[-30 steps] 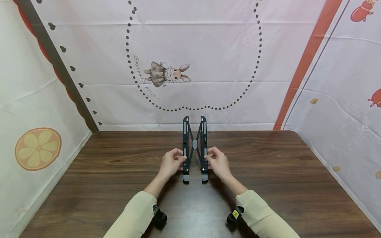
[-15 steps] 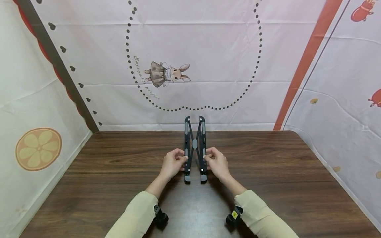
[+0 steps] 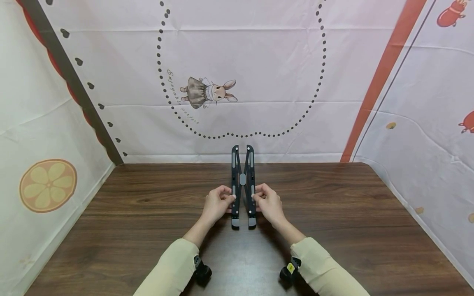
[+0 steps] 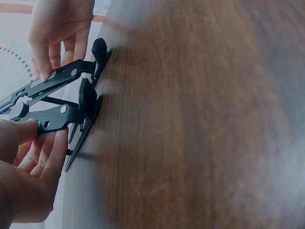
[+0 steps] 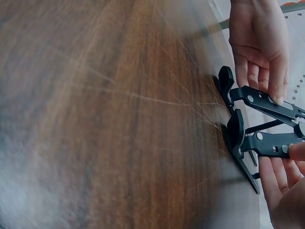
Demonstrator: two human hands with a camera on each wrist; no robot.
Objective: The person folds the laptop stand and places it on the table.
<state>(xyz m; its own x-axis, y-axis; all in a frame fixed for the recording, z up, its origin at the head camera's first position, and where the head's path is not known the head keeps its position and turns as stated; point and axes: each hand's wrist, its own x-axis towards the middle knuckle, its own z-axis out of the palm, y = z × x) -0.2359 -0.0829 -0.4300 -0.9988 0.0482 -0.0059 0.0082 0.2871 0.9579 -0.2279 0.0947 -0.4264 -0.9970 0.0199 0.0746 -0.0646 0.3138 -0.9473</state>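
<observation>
1. The printed cloth backdrop [image 3: 259,61] rises behind and to both sides of you, with a small rabbit picture [image 3: 209,91] inside a ring of dots and an orange slice picture [image 3: 47,186] on your left.
2. The dark wooden worktop [image 3: 333,213] fills the lower part of the head view, and its far edge meets the backdrop.
3. The black folding stand [image 3: 243,185] sits at the middle of the worktop toward the far edge. Its two long bars cross at a grey pivot and stand close together, their grey-tipped near ends resting on the wood.
4. Your left hand [image 3: 217,203] pinches the left bar, thumb on top and fingers curled underneath, as your left wrist view shows [image 4: 28,157].
5. Your right hand [image 3: 269,202] pinches the right bar in the same way, thumb above and fingers below [image 5: 286,181].
6. Your hands mirror each other on either side of the stand, near one another but not touching.
</observation>
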